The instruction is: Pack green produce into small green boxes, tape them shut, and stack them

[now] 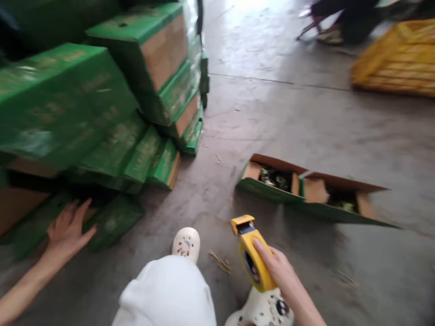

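My right hand grips a yellow tape dispenser, its cutter end pointing away from me above the floor. At the left, my left hand reaches out with spread fingers beside a low green carton at the foot of a stack. Blur hides whether the fingertips touch the carton. Two open green cartons stand side by side on the floor ahead and to the right, with their flaps raised. Dark and greenish contents show inside them, too blurred to name.
Tall stacks of green cartons fill the left side. A yellow crate lies at the upper right, near part of another person. My white clogs are on the grey floor, with brown scraps between them.
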Available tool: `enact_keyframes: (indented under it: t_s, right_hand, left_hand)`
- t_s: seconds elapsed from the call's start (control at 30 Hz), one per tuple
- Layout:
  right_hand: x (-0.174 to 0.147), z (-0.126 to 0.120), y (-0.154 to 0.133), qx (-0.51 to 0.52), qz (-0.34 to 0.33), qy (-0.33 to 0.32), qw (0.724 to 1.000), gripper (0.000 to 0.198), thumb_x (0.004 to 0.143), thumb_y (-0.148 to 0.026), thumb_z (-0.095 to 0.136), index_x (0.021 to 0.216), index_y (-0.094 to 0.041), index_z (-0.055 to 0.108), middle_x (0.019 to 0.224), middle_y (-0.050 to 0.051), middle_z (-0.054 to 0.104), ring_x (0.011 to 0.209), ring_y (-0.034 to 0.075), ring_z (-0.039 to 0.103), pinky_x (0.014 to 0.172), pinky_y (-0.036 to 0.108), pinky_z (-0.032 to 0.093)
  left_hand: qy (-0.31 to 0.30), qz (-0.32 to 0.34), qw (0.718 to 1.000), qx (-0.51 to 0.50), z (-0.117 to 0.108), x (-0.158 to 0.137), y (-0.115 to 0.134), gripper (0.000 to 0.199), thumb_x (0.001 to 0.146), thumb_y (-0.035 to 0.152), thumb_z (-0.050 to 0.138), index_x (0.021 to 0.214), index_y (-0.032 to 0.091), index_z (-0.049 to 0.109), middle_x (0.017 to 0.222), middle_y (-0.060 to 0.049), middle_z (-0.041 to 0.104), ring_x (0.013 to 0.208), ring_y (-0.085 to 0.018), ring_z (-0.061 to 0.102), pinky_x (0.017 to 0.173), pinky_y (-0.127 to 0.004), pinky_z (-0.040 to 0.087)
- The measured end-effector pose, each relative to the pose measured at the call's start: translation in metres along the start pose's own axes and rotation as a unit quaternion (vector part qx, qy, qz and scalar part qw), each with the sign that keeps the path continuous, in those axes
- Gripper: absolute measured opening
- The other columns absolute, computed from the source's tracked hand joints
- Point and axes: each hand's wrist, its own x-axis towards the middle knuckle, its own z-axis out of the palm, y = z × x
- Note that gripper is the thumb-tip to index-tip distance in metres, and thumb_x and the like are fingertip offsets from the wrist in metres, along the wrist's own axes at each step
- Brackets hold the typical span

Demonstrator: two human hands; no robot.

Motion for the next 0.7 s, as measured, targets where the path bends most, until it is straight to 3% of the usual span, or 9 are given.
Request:
enact_keyframes:
  t_s: [0.07, 0.1, 0.23, 0.33, 0.4, 0.47, 0.53, 0.6, 0.7]
  right_hand:
    - [0.0, -0.002, 0.006, 0.026, -0.005, 0.007, 1.0, 0.052, 0.084, -0.074, 0.068, 0.081, -0.022, 0.062, 0.057, 0.002, 0.066, 0.048, 0.018, 0.063, 0.05, 0.027, 0.052]
    - [0.001, -0.003, 0.008, 0.038, -0.009, 0.009, 0.999, 0.053, 0.085, -0.074, 0.068, 0.081, -0.022, 0.062, 0.057, 0.002, 0.066, 0.047, 0.017, 0.062, 0.049, 0.026, 0.052]
    - [0.001, -0.012, 0.017, 0.065, -0.02, 0.021, 0.997, 0.055, 0.086, -0.075, 0.067, 0.081, -0.02, 0.061, 0.057, 0.002, 0.067, 0.046, 0.015, 0.062, 0.049, 0.025, 0.052]
    - [-0.001, -0.022, 0.025, 0.094, -0.015, 0.034, 0.995, 0.058, 0.086, -0.078, 0.065, 0.083, -0.02, 0.061, 0.057, 0.003, 0.068, 0.045, 0.015, 0.062, 0.048, 0.025, 0.051]
    - [0.0, -0.029, 0.033, 0.117, -0.011, 0.053, 0.992, 0.06, 0.084, -0.08, 0.065, 0.083, -0.021, 0.061, 0.057, 0.003, 0.068, 0.044, 0.016, 0.062, 0.048, 0.025, 0.051]
    - [0.003, -0.039, 0.042, 0.128, -0.005, 0.08, 0.989, 0.061, 0.084, -0.082, 0.063, 0.085, -0.021, 0.061, 0.056, 0.003, 0.068, 0.045, 0.017, 0.063, 0.048, 0.027, 0.052]
    - [0.008, -0.052, 0.052, 0.11, -0.002, 0.112, 0.988, 0.061, 0.086, -0.083, 0.058, 0.087, -0.021, 0.061, 0.057, 0.003, 0.068, 0.047, 0.019, 0.064, 0.05, 0.029, 0.053]
    - [0.013, -0.07, 0.062, 0.042, 0.003, 0.157, 0.987, 0.061, 0.088, -0.082, 0.053, 0.087, -0.022, 0.061, 0.061, 0.005, 0.07, 0.052, 0.021, 0.067, 0.054, 0.03, 0.053]
    - [0.016, -0.102, 0.078, -0.154, 0.006, 0.244, 0.958, 0.056, 0.092, -0.077, 0.05, 0.083, -0.023, 0.061, 0.075, 0.009, 0.075, 0.071, 0.026, 0.074, 0.065, 0.031, 0.053]
  left_hand:
    - [-0.044, 0.127, 0.985, -0.104, 0.024, 0.006, 0.061, 0.072, 0.093, 0.048, 0.057, 0.16, 0.05, 0.032, 0.171, 0.002, 0.037, 0.152, -0.038, 0.043, 0.124, -0.063, 0.038]
    - [-0.076, 0.189, 0.967, -0.154, 0.034, 0.011, 0.102, 0.067, 0.095, 0.045, 0.057, 0.159, 0.045, 0.038, 0.169, 0.0, 0.041, 0.15, -0.034, 0.047, 0.126, -0.056, 0.039]
    - [-0.138, 0.359, 0.879, -0.281, 0.059, 0.047, 0.296, 0.055, 0.1, 0.029, 0.05, 0.155, 0.026, 0.048, 0.161, -0.008, 0.051, 0.149, -0.025, 0.05, 0.127, -0.043, 0.039]
    - [-0.14, 0.462, 0.827, -0.288, 0.072, 0.081, 0.427, 0.07, 0.092, 0.012, 0.053, 0.161, 0.018, 0.04, 0.166, -0.012, 0.045, 0.155, -0.024, 0.041, 0.13, -0.039, 0.034]
    - [-0.145, 0.506, 0.819, -0.229, 0.08, 0.098, 0.488, 0.075, 0.085, 0.007, 0.062, 0.157, 0.014, 0.044, 0.163, -0.017, 0.047, 0.155, -0.03, 0.04, 0.127, -0.042, 0.036]
    - [-0.16, 0.515, 0.827, -0.159, 0.086, 0.108, 0.525, 0.058, 0.086, 0.006, 0.062, 0.143, 0.014, 0.058, 0.145, -0.017, 0.064, 0.139, -0.031, 0.057, 0.114, -0.041, 0.047]
    - [-0.173, 0.515, 0.832, -0.116, 0.089, 0.112, 0.539, 0.036, 0.091, 0.006, 0.054, 0.123, 0.017, 0.068, 0.12, -0.013, 0.073, 0.115, -0.027, 0.07, 0.096, -0.034, 0.053]
    - [-0.181, 0.533, 0.819, -0.108, 0.09, 0.108, 0.533, 0.027, 0.095, 0.007, 0.048, 0.108, 0.019, 0.07, 0.106, -0.01, 0.074, 0.098, -0.023, 0.072, 0.082, -0.029, 0.051]
    - [-0.194, 0.576, 0.781, -0.144, 0.091, 0.087, 0.49, 0.022, 0.097, 0.011, 0.048, 0.1, 0.019, 0.068, 0.096, -0.006, 0.072, 0.086, -0.02, 0.069, 0.073, -0.025, 0.046]
